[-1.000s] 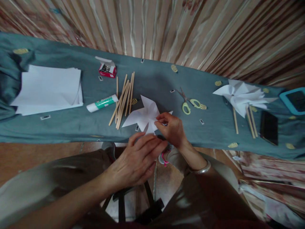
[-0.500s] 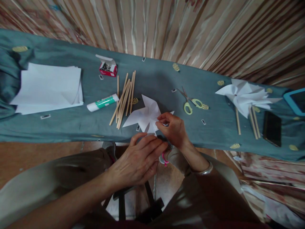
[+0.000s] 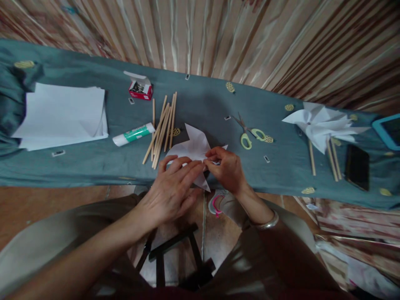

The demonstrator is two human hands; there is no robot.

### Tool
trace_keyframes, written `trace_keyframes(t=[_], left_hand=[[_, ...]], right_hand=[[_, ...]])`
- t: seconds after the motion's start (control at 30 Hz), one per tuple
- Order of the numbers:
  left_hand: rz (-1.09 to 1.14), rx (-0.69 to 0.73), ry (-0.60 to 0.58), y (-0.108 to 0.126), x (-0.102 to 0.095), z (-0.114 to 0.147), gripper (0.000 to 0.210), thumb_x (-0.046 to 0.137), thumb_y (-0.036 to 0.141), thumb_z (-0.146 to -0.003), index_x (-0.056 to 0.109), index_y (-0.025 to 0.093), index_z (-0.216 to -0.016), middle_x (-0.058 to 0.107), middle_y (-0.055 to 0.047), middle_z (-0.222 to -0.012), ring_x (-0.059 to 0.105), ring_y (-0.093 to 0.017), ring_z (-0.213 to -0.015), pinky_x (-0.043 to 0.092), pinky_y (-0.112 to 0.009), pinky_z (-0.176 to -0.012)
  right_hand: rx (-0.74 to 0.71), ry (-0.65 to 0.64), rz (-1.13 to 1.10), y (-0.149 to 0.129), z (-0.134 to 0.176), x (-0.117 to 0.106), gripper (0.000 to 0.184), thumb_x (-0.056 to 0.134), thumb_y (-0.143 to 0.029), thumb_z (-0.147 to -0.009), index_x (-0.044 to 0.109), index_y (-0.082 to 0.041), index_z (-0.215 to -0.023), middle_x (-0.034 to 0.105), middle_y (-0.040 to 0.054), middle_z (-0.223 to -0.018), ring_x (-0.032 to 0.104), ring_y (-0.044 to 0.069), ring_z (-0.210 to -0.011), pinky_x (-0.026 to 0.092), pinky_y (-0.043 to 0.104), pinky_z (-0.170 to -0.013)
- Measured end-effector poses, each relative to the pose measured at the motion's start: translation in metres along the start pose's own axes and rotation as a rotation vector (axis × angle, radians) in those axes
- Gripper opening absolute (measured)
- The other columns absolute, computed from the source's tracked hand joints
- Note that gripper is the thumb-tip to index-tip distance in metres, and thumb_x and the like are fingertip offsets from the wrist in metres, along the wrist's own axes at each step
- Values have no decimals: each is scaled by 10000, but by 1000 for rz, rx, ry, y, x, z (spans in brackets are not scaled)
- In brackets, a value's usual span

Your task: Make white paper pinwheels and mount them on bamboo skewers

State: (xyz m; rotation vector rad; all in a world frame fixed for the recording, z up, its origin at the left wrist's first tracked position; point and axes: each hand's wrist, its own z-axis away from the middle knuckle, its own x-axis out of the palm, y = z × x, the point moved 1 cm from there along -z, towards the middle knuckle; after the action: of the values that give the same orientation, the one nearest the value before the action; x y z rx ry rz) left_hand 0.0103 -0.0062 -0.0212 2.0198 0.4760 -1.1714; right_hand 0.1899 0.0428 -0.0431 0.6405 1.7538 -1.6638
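Observation:
A white paper pinwheel [image 3: 196, 141] lies at the front edge of the cloth-covered table, its blades folded toward the middle. My right hand [image 3: 226, 166] pinches it near the centre from the right, thumb and forefinger together. From the left, my left hand [image 3: 176, 185] reaches over the lower blades, and its fingertips press at the centre close to the right fingertips. One blade tip pokes out below the fingers, over the table edge. Whatever the fingertips cover at the centre is hidden. Several wooden sticks [image 3: 162, 129] lie left of the pinwheel, beside a glue stick [image 3: 134, 134].
At the left is a stack of white paper [image 3: 62, 116]. An open red box [image 3: 140, 89] holds small metal pieces. Scissors [image 3: 246, 131] with green handles lie to the right. Farther right are finished-looking pinwheels [image 3: 321, 125] on sticks, a dark phone [image 3: 357, 167] and a blue-framed device [image 3: 387, 131].
My left hand has moved up and left, from below the pinwheel onto its lower blades, uncovering the bottom blade tip. My right hand keeps its pinch near the centre.

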Motion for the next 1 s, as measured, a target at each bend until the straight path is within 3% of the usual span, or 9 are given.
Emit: trace_keyframes(t=[0.13, 0.4, 1.0], left_hand=[[-26, -70, -38, -13, 1, -8, 438, 472, 271, -910, 460, 134, -1327, 670, -114, -1178, 496, -286, -1184, 284, -506, -1042], [-49, -68, -108, -15, 14, -13, 446, 471, 242, -894, 456, 145, -1329, 632, -128, -1268, 490, -299, -1221, 271, -549, -1062], [-68, -39, -82, -18, 19, -16, 431, 481, 248, -881, 498, 126, -1293, 648, -136, -1220, 520, -302, -1185, 292, -555, -1069]], right_hand=[[-1, -2, 8, -1, 0, 0, 71, 644, -188, -767, 633, -190, -837, 739, 29, -766, 705, 187, -745, 487, 282, -698], [-5, -12, -6, -2, 0, -1, 78, 627, -169, -775, 633, -188, -850, 734, 26, -754, 704, 190, -745, 488, 284, -698], [4, -22, -6, -5, 2, -2, 72, 616, -169, -787, 625, -204, -850, 737, 24, -783, 698, 191, -771, 500, 292, -736]])
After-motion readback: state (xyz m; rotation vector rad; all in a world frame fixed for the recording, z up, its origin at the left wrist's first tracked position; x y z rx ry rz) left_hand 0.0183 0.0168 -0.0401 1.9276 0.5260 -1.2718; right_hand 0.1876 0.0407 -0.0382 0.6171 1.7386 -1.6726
